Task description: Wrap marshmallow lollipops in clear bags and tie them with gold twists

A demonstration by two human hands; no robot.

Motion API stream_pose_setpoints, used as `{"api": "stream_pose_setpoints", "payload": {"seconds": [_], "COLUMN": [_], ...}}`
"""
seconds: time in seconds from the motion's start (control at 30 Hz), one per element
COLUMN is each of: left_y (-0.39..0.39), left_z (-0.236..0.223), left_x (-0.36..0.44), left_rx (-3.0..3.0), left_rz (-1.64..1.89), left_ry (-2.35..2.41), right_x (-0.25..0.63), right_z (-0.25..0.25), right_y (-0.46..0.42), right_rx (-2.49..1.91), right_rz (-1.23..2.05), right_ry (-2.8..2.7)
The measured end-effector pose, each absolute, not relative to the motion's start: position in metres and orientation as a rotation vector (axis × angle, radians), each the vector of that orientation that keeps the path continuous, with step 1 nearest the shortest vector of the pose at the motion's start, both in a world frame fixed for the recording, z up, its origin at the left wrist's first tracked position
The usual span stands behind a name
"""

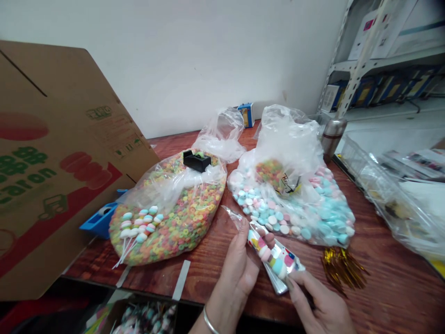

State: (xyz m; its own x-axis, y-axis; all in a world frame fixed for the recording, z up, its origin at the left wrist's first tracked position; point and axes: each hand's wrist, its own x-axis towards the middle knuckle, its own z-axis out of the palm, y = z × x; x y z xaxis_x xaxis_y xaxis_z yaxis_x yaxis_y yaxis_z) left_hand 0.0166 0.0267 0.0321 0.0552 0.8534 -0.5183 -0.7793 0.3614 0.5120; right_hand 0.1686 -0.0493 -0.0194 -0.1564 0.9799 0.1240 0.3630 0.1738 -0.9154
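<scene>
My left hand (239, 269) grips the open end of a small clear cellophane sleeve (269, 253) with pastel candies inside it. My right hand (320, 304) pinches the sleeve's lower end near the table's front edge. Just behind the hands lies a plastic bag of blue, pink and white round candies (313, 213). To the left lies a plastic bag of coloured ring candies (181, 213). A bunch of candy skewers on white sticks (137, 227) rests on top of that bag.
A black tape dispenser (197, 160) sits on the ring-candy bag. A large cardboard box (52, 162) leans at the left, with a blue tray (99, 220) beside it. Gold twist ties (340, 266) lie at the right. A steel flask (332, 137) and metal shelving (382, 60) stand behind.
</scene>
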Motion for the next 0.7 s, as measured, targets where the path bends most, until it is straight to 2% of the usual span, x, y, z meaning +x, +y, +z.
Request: {"api": "stream_pose_setpoints", "payload": {"seconds": [0.17, 0.37, 0.7], "left_y": [0.025, 0.006, 0.021], "left_z": [0.034, 0.031, 0.034], "left_x": [0.021, 0.046, 0.032], "left_rx": [0.094, 0.070, 0.141], "left_rz": [1.278, 1.278, 1.377], "left_ry": [0.722, 0.724, 0.676], "right_x": [0.168, 0.153, 0.153], "right_z": [-0.019, -0.018, -0.010], "right_y": [-0.048, -0.049, -0.048], "right_rx": [-1.316, -1.370, -1.331], "right_rz": [1.078, 0.930, 0.943], "right_ry": [-1.588, -1.438, -1.388]}}
